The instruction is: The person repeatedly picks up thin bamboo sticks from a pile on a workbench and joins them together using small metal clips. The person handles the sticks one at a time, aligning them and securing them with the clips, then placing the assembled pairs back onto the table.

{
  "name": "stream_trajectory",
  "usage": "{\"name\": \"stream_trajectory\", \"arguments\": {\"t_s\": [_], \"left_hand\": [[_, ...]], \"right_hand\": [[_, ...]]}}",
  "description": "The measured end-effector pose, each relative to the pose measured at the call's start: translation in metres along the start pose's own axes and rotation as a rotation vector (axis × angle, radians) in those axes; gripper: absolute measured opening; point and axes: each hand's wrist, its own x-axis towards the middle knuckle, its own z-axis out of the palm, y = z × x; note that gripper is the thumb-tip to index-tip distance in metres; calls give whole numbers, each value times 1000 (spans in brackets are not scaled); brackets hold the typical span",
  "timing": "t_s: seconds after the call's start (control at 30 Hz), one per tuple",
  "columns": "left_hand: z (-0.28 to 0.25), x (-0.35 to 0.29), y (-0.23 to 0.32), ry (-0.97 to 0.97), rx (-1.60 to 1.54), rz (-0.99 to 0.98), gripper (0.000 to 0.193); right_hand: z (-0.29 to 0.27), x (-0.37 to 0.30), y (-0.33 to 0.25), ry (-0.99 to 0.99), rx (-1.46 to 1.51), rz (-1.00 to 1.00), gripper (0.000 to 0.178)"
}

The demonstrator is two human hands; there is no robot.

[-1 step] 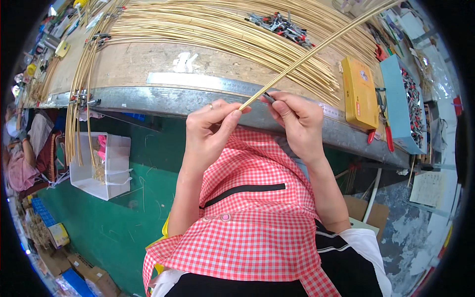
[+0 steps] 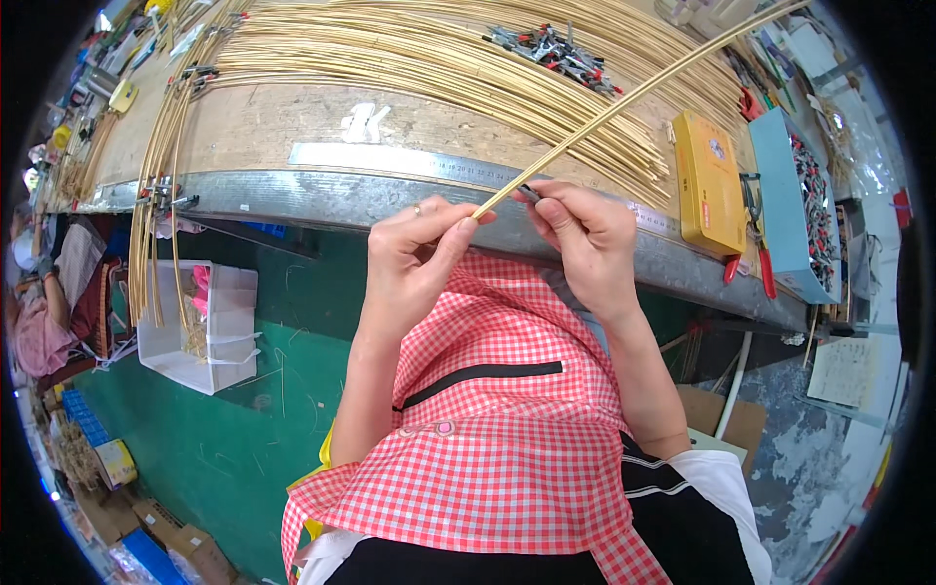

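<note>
My left hand (image 2: pixel 421 258) pinches the lower end of a few long, thin tan canes (image 2: pixel 624 97) held together. The canes slant up and right over the table, beyond the top of the view. Close beside them, my right hand (image 2: pixel 593 239) is closed on a small black clip (image 2: pixel 529 192) between thumb and fingers. Its tip lies against or right next to the canes; I cannot tell whether it grips them. Both hands are in front of the bench edge, above my red-checked apron (image 2: pixel 497 468).
Bundles of canes (image 2: pixel 390 58) cover the wooden bench, with a pile of clips (image 2: pixel 556 57) on top. A metal ruler (image 2: pixel 390 159) lies along the edge. Right are a yellow box (image 2: pixel 707 185), red-handled pliers (image 2: pixel 765 263) and a blue box (image 2: pixel 785 214) of clips. A white bin (image 2: pixel 234 336) stands lower left.
The upper part of the canes has swung slightly to the right. My hands have barely moved.
</note>
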Motion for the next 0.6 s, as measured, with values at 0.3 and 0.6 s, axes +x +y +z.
{"name": "stream_trajectory", "arguments": {"t_s": [0.3, 0.6], "left_hand": [[0, 0, -3, -16, 7, 15, 15], [-1, 0, -2, -43, 13, -9, 15]], "right_hand": [[0, -2, 5, 17, -25, -46, 13], [-2, -2, 0, -8, -155, -61, 12]]}}
